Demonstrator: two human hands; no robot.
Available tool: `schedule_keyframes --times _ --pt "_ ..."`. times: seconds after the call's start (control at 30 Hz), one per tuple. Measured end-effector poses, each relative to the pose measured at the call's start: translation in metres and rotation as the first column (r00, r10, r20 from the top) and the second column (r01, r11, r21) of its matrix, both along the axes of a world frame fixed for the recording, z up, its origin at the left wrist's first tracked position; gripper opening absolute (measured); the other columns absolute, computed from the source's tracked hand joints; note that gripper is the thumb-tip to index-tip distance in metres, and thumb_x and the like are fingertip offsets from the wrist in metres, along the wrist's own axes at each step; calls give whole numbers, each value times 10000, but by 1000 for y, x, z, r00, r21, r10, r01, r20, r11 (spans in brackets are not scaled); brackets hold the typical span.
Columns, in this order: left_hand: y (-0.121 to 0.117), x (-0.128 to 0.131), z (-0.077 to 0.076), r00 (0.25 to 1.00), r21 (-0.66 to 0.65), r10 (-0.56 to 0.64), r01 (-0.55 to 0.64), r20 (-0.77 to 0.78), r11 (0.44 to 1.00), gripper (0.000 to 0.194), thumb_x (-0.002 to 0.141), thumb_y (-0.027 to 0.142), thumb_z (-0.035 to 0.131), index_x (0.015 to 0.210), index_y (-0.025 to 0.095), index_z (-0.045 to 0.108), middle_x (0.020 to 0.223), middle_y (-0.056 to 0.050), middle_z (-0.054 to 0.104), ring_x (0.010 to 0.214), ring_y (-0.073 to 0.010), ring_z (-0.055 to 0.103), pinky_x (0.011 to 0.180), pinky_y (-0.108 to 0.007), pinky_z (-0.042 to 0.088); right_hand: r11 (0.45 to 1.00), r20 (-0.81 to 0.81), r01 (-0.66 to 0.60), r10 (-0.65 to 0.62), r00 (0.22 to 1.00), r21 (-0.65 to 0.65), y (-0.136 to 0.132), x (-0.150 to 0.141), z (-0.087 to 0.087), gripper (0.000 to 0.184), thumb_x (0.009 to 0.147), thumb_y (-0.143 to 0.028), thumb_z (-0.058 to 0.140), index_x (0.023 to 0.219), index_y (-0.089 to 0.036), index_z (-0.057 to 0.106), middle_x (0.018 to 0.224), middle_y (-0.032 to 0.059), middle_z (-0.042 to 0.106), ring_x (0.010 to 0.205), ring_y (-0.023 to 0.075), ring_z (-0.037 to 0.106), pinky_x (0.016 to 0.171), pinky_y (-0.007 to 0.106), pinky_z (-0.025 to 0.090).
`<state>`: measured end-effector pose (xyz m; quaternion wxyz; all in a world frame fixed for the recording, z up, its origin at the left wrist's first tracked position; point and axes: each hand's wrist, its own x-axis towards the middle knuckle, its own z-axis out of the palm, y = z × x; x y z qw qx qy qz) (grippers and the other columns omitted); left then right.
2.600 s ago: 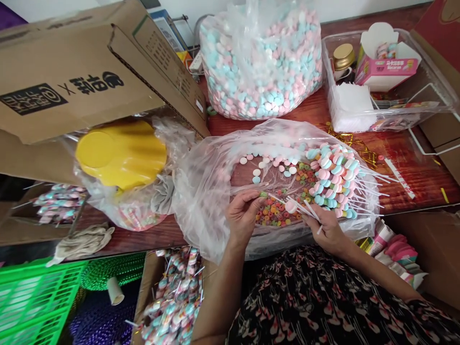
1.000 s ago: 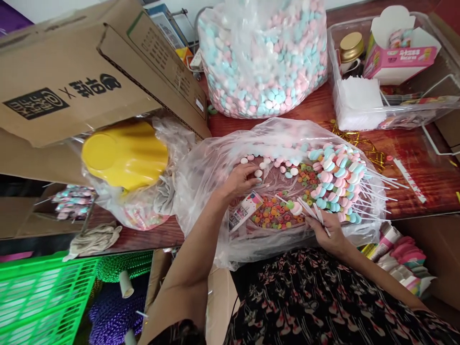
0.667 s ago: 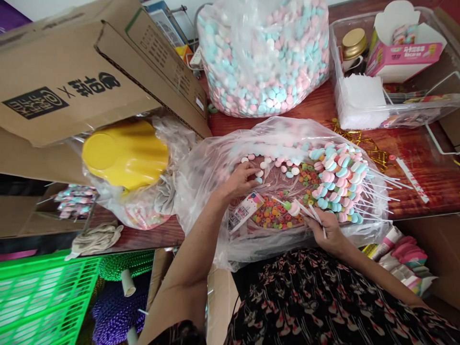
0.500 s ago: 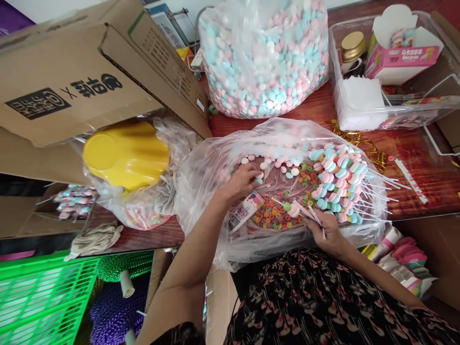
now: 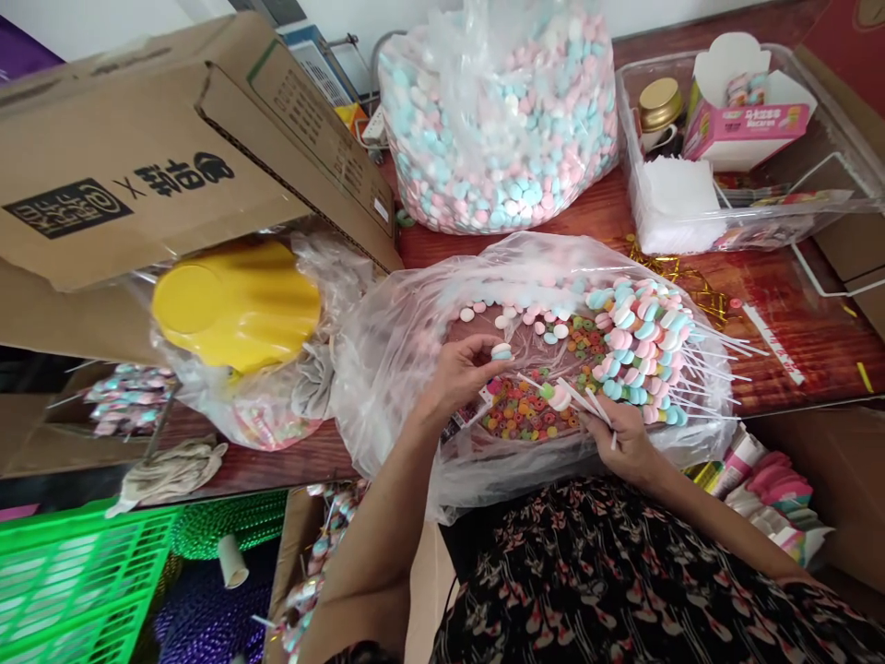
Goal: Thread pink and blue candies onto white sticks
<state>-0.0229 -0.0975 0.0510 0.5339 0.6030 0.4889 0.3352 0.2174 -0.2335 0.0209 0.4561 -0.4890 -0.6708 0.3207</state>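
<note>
Between thumb and fingertips, my left hand pinches a blue and white marshmallow. My right hand is closed around several white sticks. One of these carries a pink and white marshmallow and a green gummy ring, its bare tip pointing left toward my left hand. Below lie small coloured gummy rings on a clear plastic bag. Loose marshmallows are scattered beyond my hands. Right of them is a pile of finished marshmallow skewers, sticks pointing right.
A large bag of marshmallows stands at the back. Left are a cardboard box and an upturned yellow bowl. A clear plastic bin sits back right. A green basket stands below the table's left edge.
My left hand has picked up a marshmallow from the loose ones and moved it nearer the stick tip. My right hand still holds the sticks. The view has shifted slightly.
</note>
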Motion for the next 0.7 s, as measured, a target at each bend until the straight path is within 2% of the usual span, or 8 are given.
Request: schedule_keyframes --times 0.07,0.13,0.2,0.3,0.43,0.6,0.7 --pt "-17 5 10 987 -147 58 -36 149 988 306 590 247 875 835 154 718 706 1 695 594 -117 608 570 -231 503 1000 10 5 -5 1000 8 3 0 1 229 967 -162 503 1108 -206 678 708 -1 636 581 141 558 578 252 472" --pt "-32 10 13 958 -225 137 -80 253 971 325 566 252 904 806 156 707 696 1 698 574 -115 619 541 -223 512 1000 28 -16 15 999 13 6 -1 -1 252 952 -145 503 1128 -210 671 740 10 661 618 156 593 605 265 488" --pt "-45 15 10 914 -235 230 -156 333 960 348 551 259 920 791 158 690 701 5 700 569 -113 634 512 -208 511 999 55 -51 50 997 4 7 -3 -3 272 938 -131 504 1144 -208 663 802 28 695 667 169 628 641 279 504" --pt "-60 20 0 849 -209 331 -266 413 941 411 578 291 914 903 179 690 727 17 706 575 -123 662 483 -198 511 996 93 -88 90 992 -21 7 -6 -4 269 922 -118 504 1123 -199 663 865 45 720 700 174 651 663 281 512" --pt "-75 22 -12 846 -182 338 -287 412 940 398 677 335 864 1020 190 723 740 3 723 593 -127 676 549 -227 557 994 124 -100 104 987 -36 5 -8 -3 287 906 -99 494 1123 -187 660 883 56 728 702 178 659 659 281 513" --pt "-87 18 -17 874 -143 333 -301 354 943 418 647 266 887 1042 208 763 986 -32 751 850 -160 704 751 -266 601 996 129 -86 90 988 -35 2 -9 -4 291 917 -104 482 1128 -192 662 880 59 726 719 186 660 676 288 515" --pt "-91 17 -17 858 -200 334 -275 391 940 475 693 295 862 1147 235 735 935 -28 763 787 -158 713 732 -282 605 997 112 -66 70 991 -38 1 -11 -5 288 917 -104 481 1121 -197 662 857 51 719 709 185 649 661 284 505"
